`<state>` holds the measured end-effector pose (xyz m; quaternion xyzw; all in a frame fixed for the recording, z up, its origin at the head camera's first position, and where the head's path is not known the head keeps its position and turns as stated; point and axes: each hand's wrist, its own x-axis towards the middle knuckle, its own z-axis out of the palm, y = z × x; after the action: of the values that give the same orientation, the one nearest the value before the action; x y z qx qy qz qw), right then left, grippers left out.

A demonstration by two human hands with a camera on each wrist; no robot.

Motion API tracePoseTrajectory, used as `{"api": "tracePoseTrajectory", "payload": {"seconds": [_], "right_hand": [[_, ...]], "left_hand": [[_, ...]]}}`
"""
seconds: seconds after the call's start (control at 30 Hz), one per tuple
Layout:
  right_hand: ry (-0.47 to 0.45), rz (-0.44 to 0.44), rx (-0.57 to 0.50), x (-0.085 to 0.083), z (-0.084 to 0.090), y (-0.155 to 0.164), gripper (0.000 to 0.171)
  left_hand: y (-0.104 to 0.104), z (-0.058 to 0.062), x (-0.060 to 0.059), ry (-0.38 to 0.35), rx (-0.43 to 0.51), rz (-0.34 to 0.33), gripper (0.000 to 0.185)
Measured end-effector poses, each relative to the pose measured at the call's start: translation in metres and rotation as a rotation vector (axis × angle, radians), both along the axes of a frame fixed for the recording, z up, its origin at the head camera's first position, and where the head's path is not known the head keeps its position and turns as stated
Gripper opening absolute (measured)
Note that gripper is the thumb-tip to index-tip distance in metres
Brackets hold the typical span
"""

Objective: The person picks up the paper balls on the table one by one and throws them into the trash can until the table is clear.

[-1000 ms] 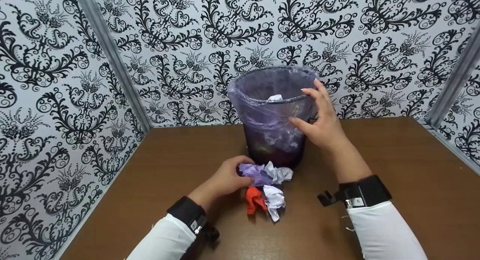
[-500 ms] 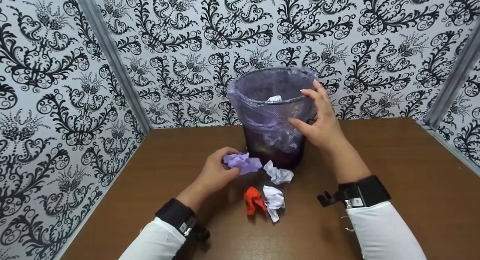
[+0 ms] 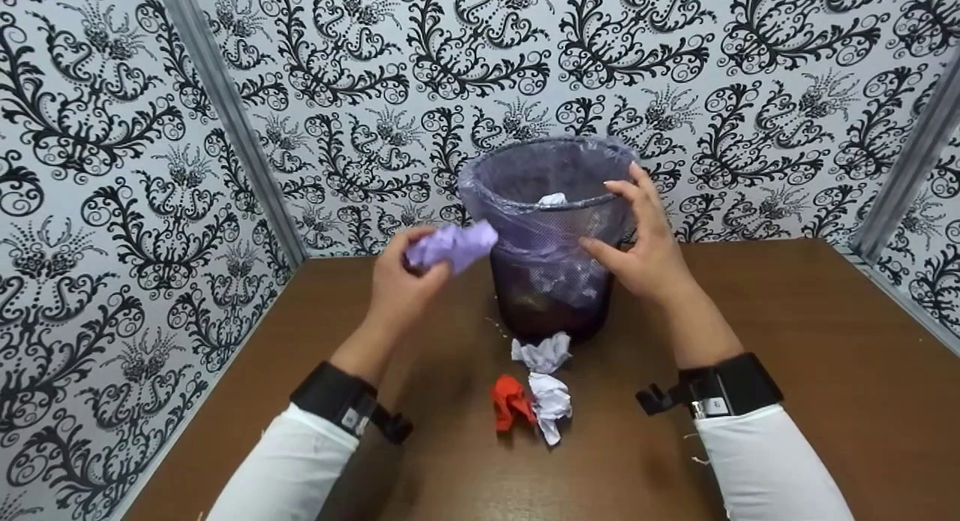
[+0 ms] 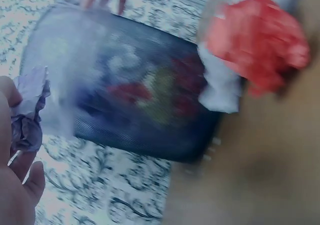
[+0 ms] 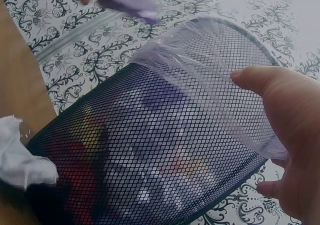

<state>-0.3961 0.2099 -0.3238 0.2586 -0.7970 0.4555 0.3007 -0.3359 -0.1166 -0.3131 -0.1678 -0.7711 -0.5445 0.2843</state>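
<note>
Lift done: my left hand (image 3: pixel 401 284) has brought the purple paper wad (image 3: pixel 452 245) up off the table, fingers curled round it, now level with the bin (image 3: pixel 551 236) rim on its left side. Right hand (image 3: pixel 649 243) still steadies the bin's right wall, fingers spread flat. White wads (image 3: pixel 541 353) and red wad (image 3: pixel 508 401) remain in front of the bin.

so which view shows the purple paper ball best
The head view: the purple paper ball shows whole, gripped in the left hand beside the bin. The left wrist view shows only a crumpled edge by the palm; the right wrist view shows a blurred scrap at the top.
</note>
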Motion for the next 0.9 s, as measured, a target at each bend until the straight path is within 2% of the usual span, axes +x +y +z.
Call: {"api": "tracePoseTrajectory", "payload": {"seconds": [0.17, 0.27, 0.37, 0.53, 0.67, 0.77, 0.9], "right_hand": [[-0.012, -0.003, 0.000, 0.000, 0.000, 0.001, 0.075], [-0.020, -0.009, -0.001, 0.000, 0.000, 0.001, 0.075], [-0.030, -0.015, 0.005, 0.001, 0.001, 0.001, 0.075], [-0.043, -0.020, 0.015, 0.001, 0.002, 0.000, 0.076], [-0.040, -0.014, 0.010, 0.001, 0.002, -0.001, 0.076], [-0.028, -0.010, 0.006, 0.001, 0.001, -0.001, 0.075], [0.002, -0.015, 0.011, 0.002, 0.001, 0.000, 0.074]], "left_hand": [[0.011, 0.038, -0.006, 0.046, 0.060, -0.026, 0.041], [0.018, 0.057, -0.010, 0.042, 0.052, -0.004, 0.040], [0.023, 0.071, -0.019, 0.050, 0.030, 0.020, 0.040], [0.030, 0.082, -0.048, 0.116, 0.009, 0.029, 0.040], [0.041, 0.089, -0.071, 0.130, -0.023, 0.052, 0.043], [0.054, 0.098, -0.081, 0.073, -0.062, 0.050, 0.046], [0.071, 0.108, -0.088, -0.034, -0.172, 0.044, 0.047]]}}
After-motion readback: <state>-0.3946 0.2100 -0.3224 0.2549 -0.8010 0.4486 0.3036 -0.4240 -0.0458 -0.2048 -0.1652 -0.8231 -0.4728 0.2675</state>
